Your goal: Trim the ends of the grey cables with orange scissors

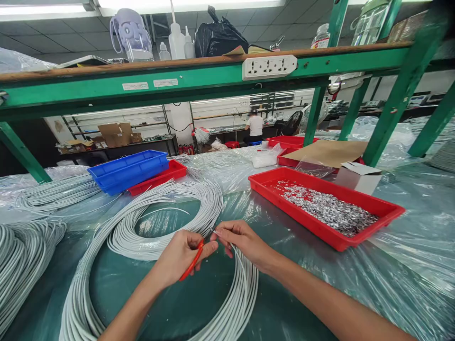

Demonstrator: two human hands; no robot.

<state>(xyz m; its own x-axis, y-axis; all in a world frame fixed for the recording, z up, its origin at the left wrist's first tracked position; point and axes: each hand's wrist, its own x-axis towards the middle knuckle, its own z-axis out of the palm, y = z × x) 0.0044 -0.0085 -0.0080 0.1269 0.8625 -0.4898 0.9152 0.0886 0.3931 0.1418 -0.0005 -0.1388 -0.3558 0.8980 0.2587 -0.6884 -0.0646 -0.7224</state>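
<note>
My left hand [185, 254] is closed around a hand tool with red-orange handles [192, 263], perhaps pliers or cutters; its dark jaws are mostly hidden by the fingers. Close against it, my right hand [241, 240] pinches the end of a pale grey cable, whose tip points toward the tool. The cable runs back under that hand into a big coil of grey cables [245, 293] lying on the table below both hands. A second coil [209, 203] of the same cables overlaps it just beyond.
A red tray [259, 182] holding small shiny metal pieces stands at the right. Behind the coils, a blue tray [128, 170] rests on a red tray [177, 169]. More cable coils [28, 265] lie left. A green shelf frame [199, 78] with a power strip [269, 67] spans overhead. A seated person [255, 127] is far back.
</note>
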